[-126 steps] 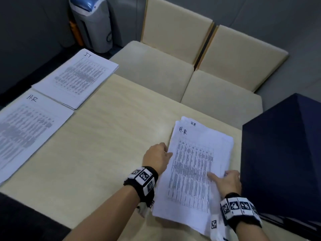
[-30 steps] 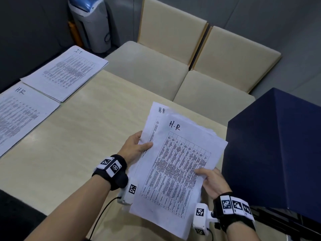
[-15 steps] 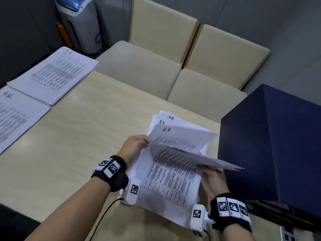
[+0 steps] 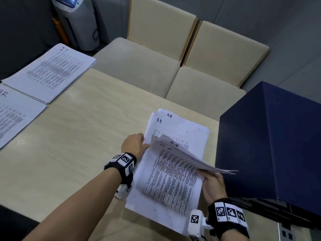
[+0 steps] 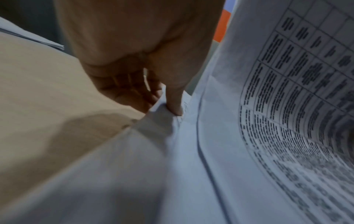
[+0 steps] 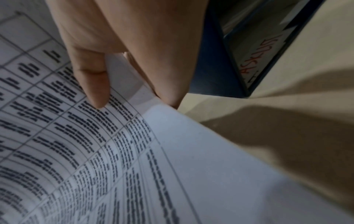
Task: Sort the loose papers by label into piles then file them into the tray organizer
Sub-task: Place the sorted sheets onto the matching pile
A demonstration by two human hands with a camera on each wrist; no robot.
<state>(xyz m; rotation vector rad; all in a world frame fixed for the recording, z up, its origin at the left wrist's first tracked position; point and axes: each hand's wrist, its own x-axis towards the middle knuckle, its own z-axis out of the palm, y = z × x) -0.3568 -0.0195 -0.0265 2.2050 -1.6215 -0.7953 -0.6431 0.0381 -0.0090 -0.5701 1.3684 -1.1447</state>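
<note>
A stack of loose printed papers (image 4: 180, 129) marked H.R lies on the table beside the dark blue tray organizer (image 4: 271, 145). Above it I hold a bundle of sheets (image 4: 170, 178), bowed upward along its right side. My left hand (image 4: 144, 145) pinches the bundle's left edge, thumb on top (image 5: 174, 104) and fingers underneath. My right hand (image 4: 208, 176) pinches the raised right edge, thumb on the print (image 6: 97, 91) and fingers below. An IT pile (image 4: 52, 72) and an H.R pile (image 4: 13, 115) lie at the table's far left.
The organizer's open front with a red-lettered label (image 6: 254, 63) shows close to my right hand. Two beige chairs (image 4: 156, 66) stand behind the wooden table (image 4: 78, 136). A grey and blue bin (image 4: 78, 20) is on the floor at the back left.
A second ago both hands held the sheets up flat facing me. Since then the bundle has come down over the stack and bent, its right edge lifted by my right hand.
</note>
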